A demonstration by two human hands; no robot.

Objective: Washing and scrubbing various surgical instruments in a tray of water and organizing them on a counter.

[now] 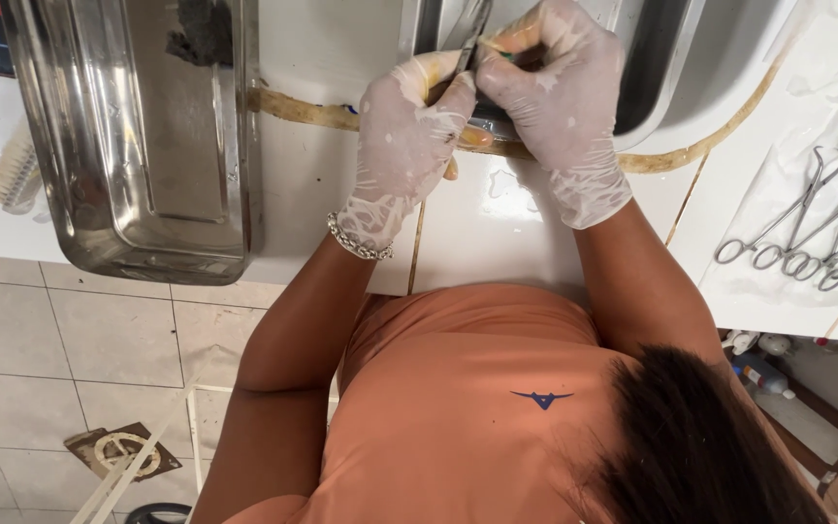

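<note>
Both my hands wear thin white gloves and meet over the near rim of a steel sink point(676, 68). My left hand point(404, 146) pinches a slim metal instrument point(470, 39) that points away from me into the sink. My right hand point(555, 107) is closed on the same instrument from the right, its fingertips against my left thumb. The glove tips are stained yellow. A beaded bracelet point(359, 243) sits on my left wrist. What lies under my fingers is hidden.
A long steel tray point(147, 146) lies on the white counter at the left, with a scrub brush point(14, 177) beyond it. Several ring-handled forceps point(812, 233) lie on a white cloth at the right. Below is tiled floor with a drain cover point(120, 448).
</note>
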